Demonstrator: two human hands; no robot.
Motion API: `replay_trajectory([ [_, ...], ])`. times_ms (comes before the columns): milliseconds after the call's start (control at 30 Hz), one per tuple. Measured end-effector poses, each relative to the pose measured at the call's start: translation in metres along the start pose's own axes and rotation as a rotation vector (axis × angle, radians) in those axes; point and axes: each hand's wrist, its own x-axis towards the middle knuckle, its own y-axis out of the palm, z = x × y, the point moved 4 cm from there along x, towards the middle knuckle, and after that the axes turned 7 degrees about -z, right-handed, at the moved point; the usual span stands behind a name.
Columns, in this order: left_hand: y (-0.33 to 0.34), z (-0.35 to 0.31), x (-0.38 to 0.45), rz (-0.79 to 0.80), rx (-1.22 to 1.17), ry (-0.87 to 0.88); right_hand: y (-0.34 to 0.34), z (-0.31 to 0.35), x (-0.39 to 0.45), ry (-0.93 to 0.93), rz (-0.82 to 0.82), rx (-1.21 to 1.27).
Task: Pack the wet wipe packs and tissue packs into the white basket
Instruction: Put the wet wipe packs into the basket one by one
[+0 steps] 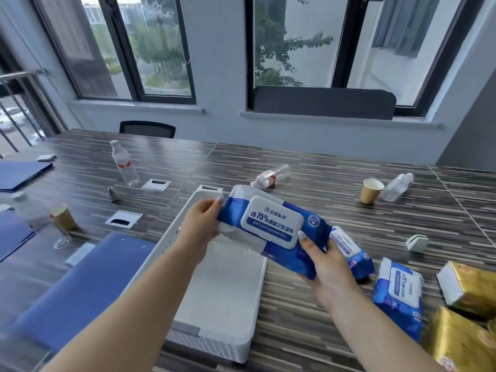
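A blue and white wet wipe pack [271,224] hangs above the far end of the white basket [217,342]. My left hand [201,224] grips its left end and my right hand [324,261] grips its right end from below. The basket lies lengthwise on the striped table and nothing shows inside it. Two more wet wipe packs lie to its right, one [354,253] partly behind my right hand and one [400,294] closer to me. Gold tissue packs sit at the right edge, one [469,285] behind and one [456,345] nearer.
Blue folders [80,285] lie left of the basket. Water bottles [124,163], paper cups [371,190] and a small white holder [416,242] are scattered on the table. Cable ports [123,218] are set into the tabletop. A chair [147,128] stands beyond the far edge.
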Motion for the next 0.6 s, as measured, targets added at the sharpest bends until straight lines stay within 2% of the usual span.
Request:
replay_trajectory([
  [67,-0.01,0.008,-0.003,-0.001,-0.268,-0.19,0.016,-0.003,0.003,0.034,0.009,0.013],
  [133,-0.018,0.016,-0.008,0.016,-0.426,-0.299,0.04,-0.008,0.006,0.045,0.017,0.008],
  [233,-0.013,0.03,-0.016,0.053,-0.487,-0.36,0.073,-0.023,0.009,0.065,0.019,-0.015],
  [367,-0.016,0.048,-0.006,0.007,-0.561,-0.458,0.106,-0.047,0.012,0.092,0.021,-0.084],
  [600,-0.029,0.098,0.02,-0.045,-0.555,-0.71,0.113,-0.084,0.031,0.152,-0.051,-0.144],
])
